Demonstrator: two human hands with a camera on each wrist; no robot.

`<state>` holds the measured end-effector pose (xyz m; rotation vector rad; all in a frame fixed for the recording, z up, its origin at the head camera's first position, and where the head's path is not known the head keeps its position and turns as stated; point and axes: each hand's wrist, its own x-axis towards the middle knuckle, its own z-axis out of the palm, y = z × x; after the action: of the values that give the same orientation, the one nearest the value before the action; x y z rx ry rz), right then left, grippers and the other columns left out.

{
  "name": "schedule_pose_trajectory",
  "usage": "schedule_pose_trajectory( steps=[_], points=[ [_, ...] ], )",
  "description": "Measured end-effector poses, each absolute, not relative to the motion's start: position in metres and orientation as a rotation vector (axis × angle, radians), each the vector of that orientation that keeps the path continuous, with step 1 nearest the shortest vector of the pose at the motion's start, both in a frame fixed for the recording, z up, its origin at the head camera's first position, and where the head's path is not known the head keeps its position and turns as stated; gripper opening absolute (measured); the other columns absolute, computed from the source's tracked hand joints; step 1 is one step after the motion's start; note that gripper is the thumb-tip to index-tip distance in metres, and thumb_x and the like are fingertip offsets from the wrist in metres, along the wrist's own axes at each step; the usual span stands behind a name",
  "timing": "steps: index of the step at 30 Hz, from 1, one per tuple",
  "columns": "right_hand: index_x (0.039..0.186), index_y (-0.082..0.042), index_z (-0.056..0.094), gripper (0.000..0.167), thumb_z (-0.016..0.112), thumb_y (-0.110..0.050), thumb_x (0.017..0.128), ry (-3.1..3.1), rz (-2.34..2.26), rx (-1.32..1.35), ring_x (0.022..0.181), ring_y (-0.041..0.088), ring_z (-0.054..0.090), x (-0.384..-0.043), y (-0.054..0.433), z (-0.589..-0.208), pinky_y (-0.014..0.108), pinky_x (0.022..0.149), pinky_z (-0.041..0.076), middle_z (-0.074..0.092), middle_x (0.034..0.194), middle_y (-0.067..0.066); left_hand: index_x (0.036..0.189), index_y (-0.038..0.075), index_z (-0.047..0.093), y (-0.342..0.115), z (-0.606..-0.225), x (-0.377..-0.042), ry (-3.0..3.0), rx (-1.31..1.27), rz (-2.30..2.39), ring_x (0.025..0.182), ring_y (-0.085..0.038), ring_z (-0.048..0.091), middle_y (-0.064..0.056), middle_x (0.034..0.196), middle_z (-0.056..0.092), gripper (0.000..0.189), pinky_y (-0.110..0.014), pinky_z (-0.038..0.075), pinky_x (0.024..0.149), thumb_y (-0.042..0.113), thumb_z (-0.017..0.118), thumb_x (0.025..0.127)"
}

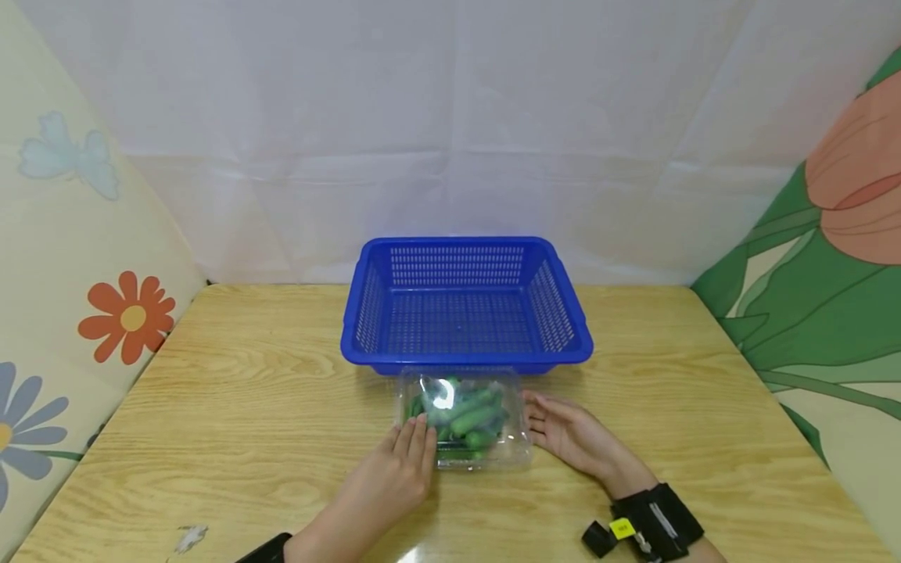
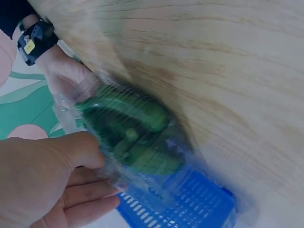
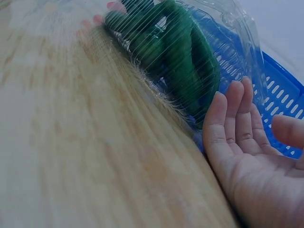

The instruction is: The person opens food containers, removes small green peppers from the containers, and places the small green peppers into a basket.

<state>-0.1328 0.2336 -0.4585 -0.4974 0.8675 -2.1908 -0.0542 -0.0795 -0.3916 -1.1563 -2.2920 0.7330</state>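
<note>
Left hand (image 1: 404,461): just below the centre of the head view, its straight fingers resting against the left end of the clear box (image 1: 519,452).
Right hand (image 1: 568,432): right of the box, fingers extended and palm turned toward it; whether the tips touch the plastic, I cannot tell.
Gap between the hands: they are apart, with the box between them; neither looks curled round it.
Likely reason for the hold: flat fingers at both ends would probably steady the box without crushing thin plastic.
Box: centre of the head view's lower half, long side facing the wearer, closer to the left fingers than to the right palm.
Vegetables (image 1: 475,421): green and elongated, heaped inside the box, which seems to keep them together.
Blue basket (image 1: 464,360): above the box in the frame, directly behind it, perhaps set there for easy reach.
Table (image 1: 232,422): wood-patterned, under everything.
</note>
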Motion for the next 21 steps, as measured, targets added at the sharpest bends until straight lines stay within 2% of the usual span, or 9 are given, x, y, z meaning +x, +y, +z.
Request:
schedule_pose_trajectory(
  steps=[13,21],
  points=[
    [0.127,-0.007,0.056,0.047,0.012,-0.012,0.110,0.850,-2.185,-0.483,0.105,0.014,0.058,-0.133,0.235,-0.457,0.029,0.095,0.049,0.061,0.113,0.006,0.122,0.006,0.070,-0.083,-0.391,-0.055,-2.329,-1.127,0.523,0.113,-0.022,0.065,-0.012,0.123,0.068,0.036,-0.033,0.055,0.093,0.015,0.050,0.093],
    [0.129,-0.006,0.054,0.048,0.010,-0.012,0.110,0.832,-2.168,-0.496,0.107,0.015,0.058,-0.135,0.236,-0.459,0.029,0.097,0.048,0.060,0.116,0.006,0.120,0.008,0.070,-0.090,-0.391,-0.059,-2.310,-1.105,0.370,0.109,-0.020,0.065,-0.008,0.122,0.068,0.036,-0.037,0.057,0.087,0.014,0.052,0.089]
  ],
)
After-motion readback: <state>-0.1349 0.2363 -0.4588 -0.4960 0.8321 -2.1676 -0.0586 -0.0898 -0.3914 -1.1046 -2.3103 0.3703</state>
